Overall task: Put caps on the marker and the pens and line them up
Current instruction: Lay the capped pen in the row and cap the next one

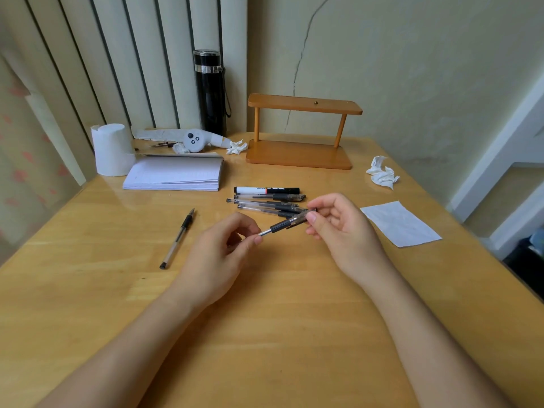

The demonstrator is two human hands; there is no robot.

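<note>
Both hands hold one clear gel pen (pixel 279 227) with a black grip above the wooden table (pixel 265 304). My left hand (pixel 223 254) pinches the pen's barrel end. My right hand (pixel 341 228) grips the other end, where a dark cap sits over the tip. Just behind the hands lies a row: a black-and-white marker (pixel 266 190) with its cap on, and below it three capped pens (pixel 265 203) side by side. One uncapped pen (pixel 177 238) lies alone to the left, its tip pointing away from me.
A notebook (pixel 175 175) and a paper roll (pixel 111 150) are at the back left, beside a black flask (pixel 210 92). A wooden shelf (pixel 300 134) stands at the back centre. Crumpled tissue (pixel 382 172) and a paper sheet (pixel 401 223) lie right.
</note>
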